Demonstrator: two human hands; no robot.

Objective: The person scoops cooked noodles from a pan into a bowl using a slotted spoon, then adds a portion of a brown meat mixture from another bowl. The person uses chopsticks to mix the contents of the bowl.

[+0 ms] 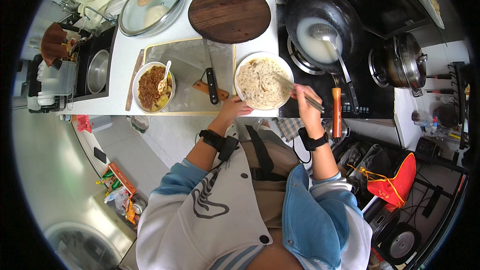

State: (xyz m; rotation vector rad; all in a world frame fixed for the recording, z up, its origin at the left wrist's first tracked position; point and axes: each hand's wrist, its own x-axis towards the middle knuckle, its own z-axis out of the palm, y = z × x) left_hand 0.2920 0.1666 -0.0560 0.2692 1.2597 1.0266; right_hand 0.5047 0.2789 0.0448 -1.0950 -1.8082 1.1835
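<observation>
In my right hand [308, 105] is a pair of chopsticks [314, 103], their tips down in a pale, stringy food mixture [259, 82]. That mixture fills a white bowl [239, 92] at the counter's front edge, beside the cooktop. My left hand [234, 109] holds the bowl by its near left side, thumb towards the rim and fingers below. Left of it, a second white bowl [136, 96] contains brown minced food [149, 88] over something yellow, with a white spoon [165, 77] standing in it. A black-handled knife [212, 86] lies between the bowls on a grey board [183, 99].
A wok [350, 11] with milky liquid and a skimmer [323, 32] sits on the cooktop; its wooden handle [336, 112] juts past the front edge. Behind are a round wooden board [229, 13] and a lidded glass bowl [152, 11]. A steel pot [405, 60] stands far right.
</observation>
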